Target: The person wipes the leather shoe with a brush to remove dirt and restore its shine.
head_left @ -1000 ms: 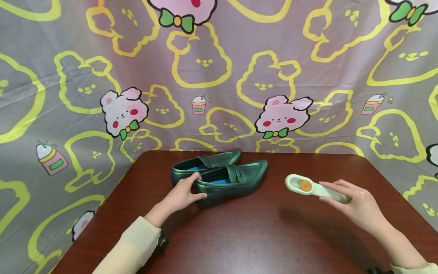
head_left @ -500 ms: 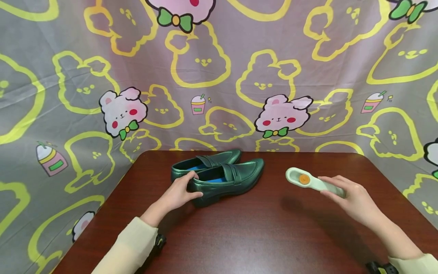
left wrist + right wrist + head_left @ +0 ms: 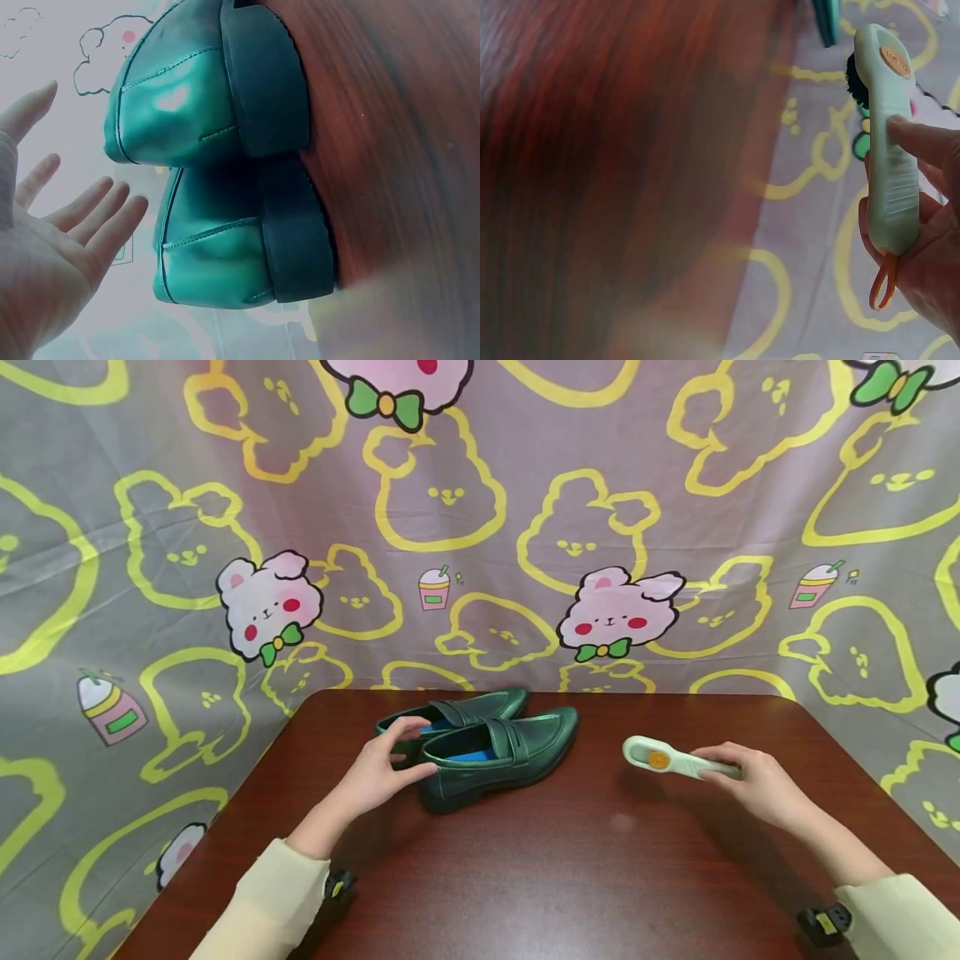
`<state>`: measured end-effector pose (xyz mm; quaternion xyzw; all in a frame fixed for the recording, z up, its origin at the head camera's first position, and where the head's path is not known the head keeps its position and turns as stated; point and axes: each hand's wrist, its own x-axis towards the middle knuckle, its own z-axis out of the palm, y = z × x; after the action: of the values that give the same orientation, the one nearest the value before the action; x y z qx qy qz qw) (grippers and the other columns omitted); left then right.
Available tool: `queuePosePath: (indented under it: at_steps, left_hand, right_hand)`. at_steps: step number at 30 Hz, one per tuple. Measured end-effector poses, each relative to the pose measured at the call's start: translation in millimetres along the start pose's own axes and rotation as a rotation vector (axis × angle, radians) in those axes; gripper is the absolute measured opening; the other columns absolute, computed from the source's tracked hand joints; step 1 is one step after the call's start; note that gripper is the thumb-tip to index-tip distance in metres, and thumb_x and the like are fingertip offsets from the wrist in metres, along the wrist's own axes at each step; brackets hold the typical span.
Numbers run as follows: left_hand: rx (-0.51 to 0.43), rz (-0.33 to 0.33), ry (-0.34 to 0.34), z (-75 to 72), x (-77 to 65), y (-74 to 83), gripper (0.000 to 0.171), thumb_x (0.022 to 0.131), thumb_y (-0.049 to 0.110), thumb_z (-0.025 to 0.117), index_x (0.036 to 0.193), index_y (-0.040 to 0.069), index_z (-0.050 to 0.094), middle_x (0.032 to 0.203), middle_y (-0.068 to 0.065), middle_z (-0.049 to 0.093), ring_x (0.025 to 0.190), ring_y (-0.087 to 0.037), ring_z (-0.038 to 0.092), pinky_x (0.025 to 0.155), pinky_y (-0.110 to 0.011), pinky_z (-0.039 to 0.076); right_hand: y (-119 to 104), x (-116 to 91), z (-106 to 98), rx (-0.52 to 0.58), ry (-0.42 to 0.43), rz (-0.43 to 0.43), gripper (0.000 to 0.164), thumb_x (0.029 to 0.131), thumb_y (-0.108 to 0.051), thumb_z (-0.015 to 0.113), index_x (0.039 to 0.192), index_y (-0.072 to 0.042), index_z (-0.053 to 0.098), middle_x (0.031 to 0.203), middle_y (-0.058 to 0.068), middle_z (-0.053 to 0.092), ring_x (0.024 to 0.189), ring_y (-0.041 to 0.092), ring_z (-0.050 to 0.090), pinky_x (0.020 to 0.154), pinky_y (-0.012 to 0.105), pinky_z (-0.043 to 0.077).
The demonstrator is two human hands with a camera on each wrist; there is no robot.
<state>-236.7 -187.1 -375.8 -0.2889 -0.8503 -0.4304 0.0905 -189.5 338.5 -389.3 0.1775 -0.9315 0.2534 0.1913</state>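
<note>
Two dark green loafers with blue insoles stand side by side on the table. My left hand is at the heel of the nearer loafer, its fingers spread and slightly bent. In the left wrist view the left hand is apart from both heels, with nothing in it. The farther loafer is partly hidden behind the nearer one. My right hand grips a pale green shoe brush by its handle, above the table. The brush has an orange button, dark bristles and an orange hanging loop.
The brown wooden table carries the shoes near its back left. A cartoon-patterned cloth hangs behind and along the sides. A black device is strapped on each wrist.
My left hand has let go of the nearer loafer's heel and drawn back left. That loafer shifted slightly left earlier. The right hand has lowered the brush toward the table.
</note>
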Motion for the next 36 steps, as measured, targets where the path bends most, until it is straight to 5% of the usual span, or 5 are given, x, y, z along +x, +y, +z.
queuePosePath:
  at_steps: [10,21,28,36]
  left_hand:
    - [0.002,-0.055,0.028,-6.5,-25.2,-3.4,0.065,0.084,0.022,0.078,0.138,0.011,0.042,0.139,-0.015,0.049,0.129,-0.031,0.045,0.092,-0.055,0.044]
    - [0.001,-0.146,0.043,-13.8,-48.9,-10.0,0.067,0.083,0.024,0.079,0.138,0.014,0.041,0.138,-0.017,0.049,0.128,-0.034,0.044,0.096,-0.056,0.041]
    - [0.015,-0.183,0.026,-14.3,-53.6,-12.5,0.068,0.083,0.027,0.079,0.137,0.016,0.040,0.138,-0.017,0.049,0.128,-0.035,0.044,0.095,-0.056,0.042]
    - [0.019,-0.183,0.020,-12.9,-54.5,-9.6,0.067,0.084,0.028,0.078,0.138,0.014,0.041,0.137,-0.018,0.049,0.128,-0.035,0.045,0.094,-0.056,0.042]
  right_hand:
    - [16,11,17,0.049,-0.135,0.067,0.017,0.083,-0.001,0.074,0.098,-0.007,0.068,0.089,0.001,0.066,0.076,0.012,0.057,0.063,0.029,0.047]
    - [19,18,31,0.070,-0.163,0.035,0.019,0.077,0.001,0.078,0.085,-0.013,0.068,0.083,-0.005,0.064,0.075,0.010,0.059,0.066,0.030,0.049]
    - [22,24,37,0.067,-0.196,0.051,0.019,0.072,-0.003,0.084,0.078,-0.013,0.068,0.075,-0.007,0.060,0.064,0.005,0.050,0.055,0.025,0.040]
    - [21,31,44,0.116,-0.295,0.062,0.020,0.072,-0.008,0.085,0.080,-0.014,0.068,0.075,-0.006,0.060,0.067,0.010,0.052,0.058,0.026,0.043]
